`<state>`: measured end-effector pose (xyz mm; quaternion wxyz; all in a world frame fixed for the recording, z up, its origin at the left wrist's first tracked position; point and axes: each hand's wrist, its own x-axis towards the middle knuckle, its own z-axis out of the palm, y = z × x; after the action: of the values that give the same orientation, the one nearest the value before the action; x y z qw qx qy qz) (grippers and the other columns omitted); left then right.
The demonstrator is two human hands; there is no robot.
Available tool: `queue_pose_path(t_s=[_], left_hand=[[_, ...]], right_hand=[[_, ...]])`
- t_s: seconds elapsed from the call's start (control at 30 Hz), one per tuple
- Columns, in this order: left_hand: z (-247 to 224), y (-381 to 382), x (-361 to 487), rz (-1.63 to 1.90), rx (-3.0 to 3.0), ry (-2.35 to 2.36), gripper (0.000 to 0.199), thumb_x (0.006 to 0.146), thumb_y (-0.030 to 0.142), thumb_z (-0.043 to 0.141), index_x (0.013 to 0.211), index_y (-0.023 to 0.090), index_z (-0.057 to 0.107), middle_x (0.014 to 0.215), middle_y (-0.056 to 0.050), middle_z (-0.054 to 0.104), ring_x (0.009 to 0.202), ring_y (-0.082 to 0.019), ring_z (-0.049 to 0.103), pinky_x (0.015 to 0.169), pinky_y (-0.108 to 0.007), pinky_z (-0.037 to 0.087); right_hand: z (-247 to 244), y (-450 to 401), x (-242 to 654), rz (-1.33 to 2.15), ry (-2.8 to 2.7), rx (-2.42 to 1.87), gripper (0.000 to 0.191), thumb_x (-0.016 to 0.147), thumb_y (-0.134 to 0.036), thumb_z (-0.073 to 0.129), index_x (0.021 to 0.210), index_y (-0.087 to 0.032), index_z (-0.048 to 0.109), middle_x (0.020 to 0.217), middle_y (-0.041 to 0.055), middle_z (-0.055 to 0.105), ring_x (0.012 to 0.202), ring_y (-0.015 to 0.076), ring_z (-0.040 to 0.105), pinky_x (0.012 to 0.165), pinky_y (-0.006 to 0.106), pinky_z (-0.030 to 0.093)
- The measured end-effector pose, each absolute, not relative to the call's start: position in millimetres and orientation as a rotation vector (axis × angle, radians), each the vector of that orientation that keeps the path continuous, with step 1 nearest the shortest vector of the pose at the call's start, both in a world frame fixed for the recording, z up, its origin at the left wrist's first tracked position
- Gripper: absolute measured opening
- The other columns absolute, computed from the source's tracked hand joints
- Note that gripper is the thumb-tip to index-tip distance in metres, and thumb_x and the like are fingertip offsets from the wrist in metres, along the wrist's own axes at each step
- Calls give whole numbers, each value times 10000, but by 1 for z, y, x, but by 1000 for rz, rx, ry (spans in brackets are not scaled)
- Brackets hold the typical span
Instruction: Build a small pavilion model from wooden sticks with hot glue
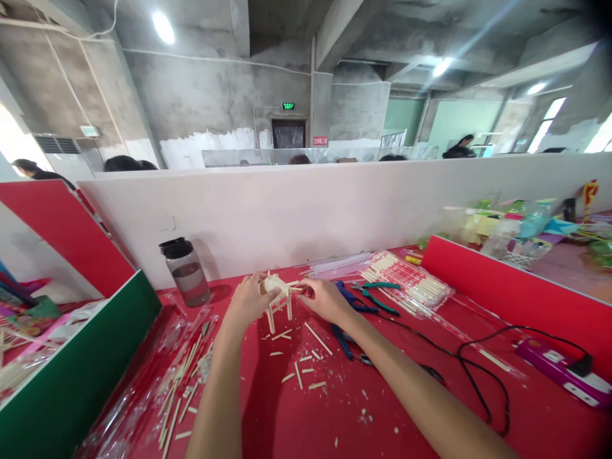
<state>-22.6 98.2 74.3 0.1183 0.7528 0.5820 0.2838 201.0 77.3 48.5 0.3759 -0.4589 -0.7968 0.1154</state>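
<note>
A small model built of pale wooden sticks point(276, 284), with a slatted body and legs below, stands above the red table near its back. My left hand point(246, 298) is closed around its left side, thumb across the front. At its right end, my right hand point(324, 298) pinches a short wooden stick point(292, 290) that touches the model; the fingertips are partly hidden. Cut stick pieces point(299, 375) and crumbs lie scattered beneath and in front of the hands.
A water bottle point(185, 271) stands at the back left. Longer sticks point(173, 401) and plastic wrapping lie left. To the right are teal-handled pliers point(380, 286), a blue-handled tool point(342, 342), packaged sticks point(415, 284), a black cable point(461, 357) and a purple power strip point(564, 373). Low partitions point(296, 210) border the table.
</note>
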Motion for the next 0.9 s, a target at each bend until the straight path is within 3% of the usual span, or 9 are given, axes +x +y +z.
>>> queue_pose_path(t_s=[0.3, 0.53, 0.9], left_hand=[[77, 97, -33, 841, 2266, 1598, 422, 889, 431, 501, 1201, 177, 627, 1143, -117, 696, 1072, -256, 632, 958, -360, 464], [79, 95, -40, 875, 2222, 1545, 418, 864, 447, 530, 1159, 194, 682, 1066, -92, 738, 1011, -257, 660, 899, -344, 500], [81, 90, -40, 828, 2187, 1436, 454, 899, 496, 435, 1163, 163, 598, 1120, -93, 711, 974, -234, 673, 840, -317, 517]], right_hand=[[43, 81, 199, 367, -1980, -1114, 183, 915, -290, 607, 974, -206, 758, 916, 52, 775, 810, 196, 700, 743, 267, 483], [41, 82, 201, 408, -1967, -1124, 182, 908, -276, 599, 898, -182, 754, 882, 60, 773, 792, 201, 699, 733, 276, 483], [44, 83, 201, 512, -1871, -1080, 185, 907, -306, 612, 959, -171, 728, 936, 75, 763, 870, 205, 702, 795, 289, 511]])
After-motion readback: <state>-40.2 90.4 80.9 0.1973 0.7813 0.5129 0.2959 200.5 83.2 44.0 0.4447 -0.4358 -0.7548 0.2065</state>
